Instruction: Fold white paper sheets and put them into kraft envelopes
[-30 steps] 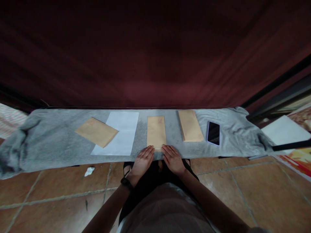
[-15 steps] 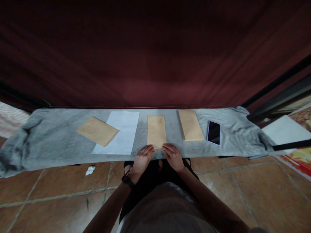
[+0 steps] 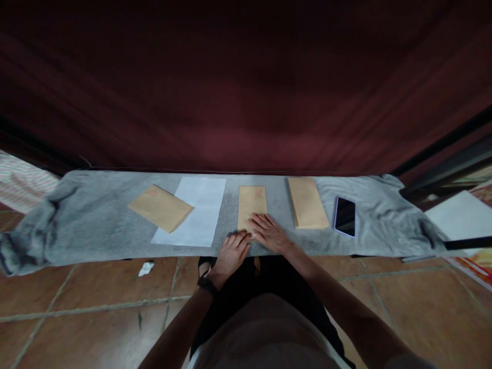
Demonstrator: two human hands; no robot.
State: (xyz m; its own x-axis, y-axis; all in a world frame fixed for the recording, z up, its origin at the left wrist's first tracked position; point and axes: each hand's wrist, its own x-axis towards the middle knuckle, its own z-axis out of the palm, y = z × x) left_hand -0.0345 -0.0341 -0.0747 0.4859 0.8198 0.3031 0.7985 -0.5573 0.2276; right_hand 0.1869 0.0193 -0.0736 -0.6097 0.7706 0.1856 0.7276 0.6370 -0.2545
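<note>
A tan envelope (image 3: 251, 202) lies lengthwise in the middle of the grey cloth (image 3: 96, 230) that covers a long low surface. My right hand (image 3: 268, 233) lies flat on the envelope's near end with fingers spread. My left hand (image 3: 232, 249) rests at the envelope's near left corner, fingers stretched out on the cloth, a dark band on its wrist. Left of it lies a white sheet (image 3: 196, 210) with a second tan envelope (image 3: 160, 207) slanted across its left edge.
A stack of tan envelopes (image 3: 307, 202) lies right of the middle one, then a dark phone (image 3: 345, 216). A dark red curtain (image 3: 246, 92) hangs behind. Tiled floor (image 3: 77, 307) with a white paper scrap (image 3: 146, 267) lies in front. A white board (image 3: 461, 215) is at far right.
My right hand has slid forward onto the middle envelope's near end. My left hand stays at its near left corner. The view has shifted slightly.
</note>
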